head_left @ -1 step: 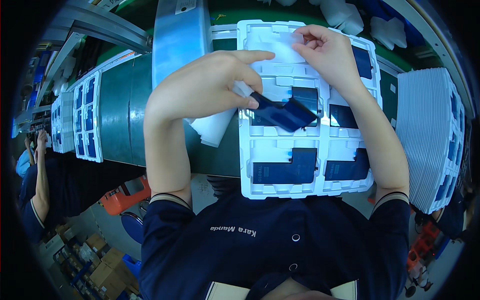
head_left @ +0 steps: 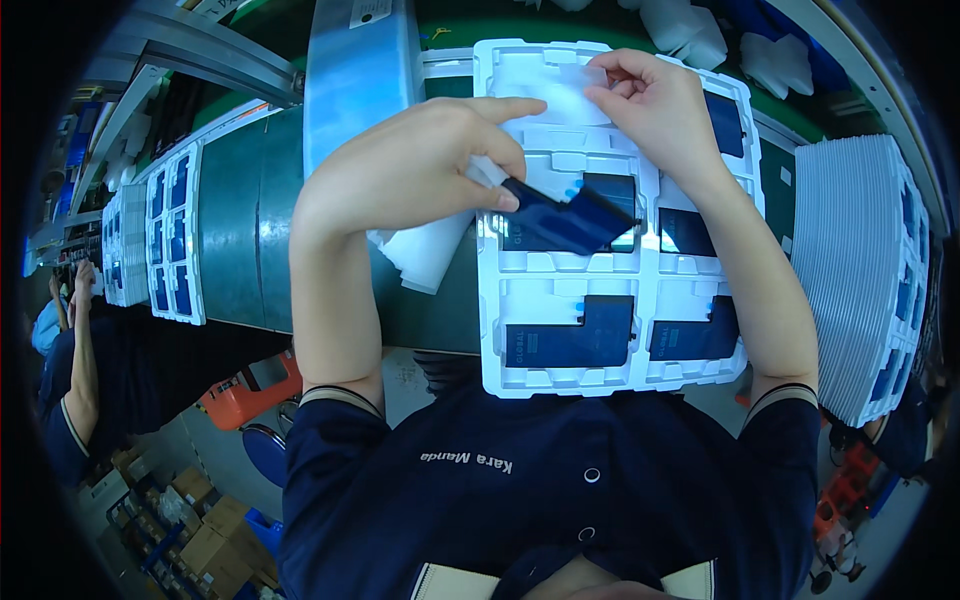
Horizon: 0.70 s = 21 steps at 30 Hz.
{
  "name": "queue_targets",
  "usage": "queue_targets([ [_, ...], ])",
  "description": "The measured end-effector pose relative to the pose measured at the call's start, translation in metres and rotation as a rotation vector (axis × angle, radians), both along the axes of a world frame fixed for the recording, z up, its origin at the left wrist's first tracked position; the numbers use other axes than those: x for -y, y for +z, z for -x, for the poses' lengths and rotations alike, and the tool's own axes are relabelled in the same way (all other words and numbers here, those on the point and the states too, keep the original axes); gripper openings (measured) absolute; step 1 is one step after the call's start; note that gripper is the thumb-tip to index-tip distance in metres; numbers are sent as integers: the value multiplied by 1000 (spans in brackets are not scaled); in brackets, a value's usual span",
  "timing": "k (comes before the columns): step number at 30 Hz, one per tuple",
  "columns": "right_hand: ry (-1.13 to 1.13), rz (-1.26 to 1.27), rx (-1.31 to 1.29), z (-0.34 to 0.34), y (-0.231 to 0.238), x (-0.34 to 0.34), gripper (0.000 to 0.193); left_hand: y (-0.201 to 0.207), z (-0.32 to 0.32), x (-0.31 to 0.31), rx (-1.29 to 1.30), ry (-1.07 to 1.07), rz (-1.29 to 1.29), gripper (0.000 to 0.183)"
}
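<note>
My left hand (head_left: 425,165) pinches a dark L-shaped battery pack (head_left: 570,222) by one end between thumb and curled fingers, with a whitish strip in the same grip. The pack tilts above the middle-left compartment of a white moulded tray (head_left: 487,300). That hand's index finger stretches out to a thin translucent white sheet (head_left: 565,100) over the far-left compartment. My right hand (head_left: 650,95) pinches the sheet's right edge, its fingers closed. Other dark battery packs lie in the tray, among them a near-left pack (head_left: 570,335) and a near-right pack (head_left: 695,335).
Left of the tray, a translucent bluish plastic-wrapped block (head_left: 362,75) and white sheets (head_left: 428,255) lie on the green bench (head_left: 235,220). A tall stack of trays (head_left: 850,280) stands at right, another tray stack (head_left: 125,245) at far left. A co-worker's arm (head_left: 85,350) shows there.
The battery pack's free end has risen slightly and its tilt has changed a little. My right hand and the sheet look unmoved.
</note>
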State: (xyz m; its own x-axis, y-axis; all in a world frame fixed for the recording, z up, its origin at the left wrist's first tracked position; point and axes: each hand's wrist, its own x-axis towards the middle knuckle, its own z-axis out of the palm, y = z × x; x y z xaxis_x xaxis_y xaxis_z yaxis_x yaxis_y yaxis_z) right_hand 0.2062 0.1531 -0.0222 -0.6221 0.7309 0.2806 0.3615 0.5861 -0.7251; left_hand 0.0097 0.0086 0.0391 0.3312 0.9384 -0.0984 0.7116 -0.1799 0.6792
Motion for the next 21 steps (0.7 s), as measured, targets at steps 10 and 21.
queue_targets([
  [10, 38, -163, 101, -3, 6, 7, 19, -13, 6, -9, 67, -11, 18, 15],
  [21, 90, -176, 143, -3, 8, 6, 24, -7, 27, -30, 153, 164, 91, 32],
])
